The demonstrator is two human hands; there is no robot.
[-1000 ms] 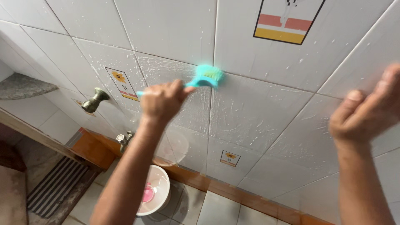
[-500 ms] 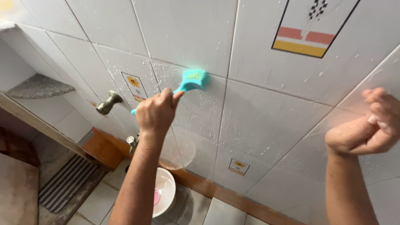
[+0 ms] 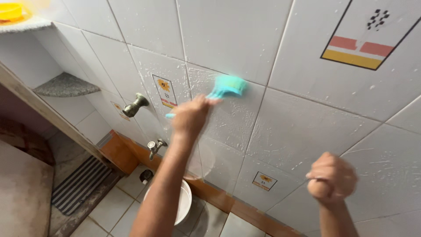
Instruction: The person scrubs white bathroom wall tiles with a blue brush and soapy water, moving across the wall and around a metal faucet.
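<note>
Left hand (image 3: 189, 117): fingers grasping teal brush (image 3: 226, 86), bristles on soapy wall tile (image 3: 237, 118)
Right hand (image 3: 331, 179): clenched, empty, off the wall

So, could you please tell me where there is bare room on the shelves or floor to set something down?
The grey corner shelf beside the wall valve lies bare. The floor tiles between the striped mat and the white bucket are free. The upper shelf is taken by a yellow dish. Below the tap it is crowded.
</note>
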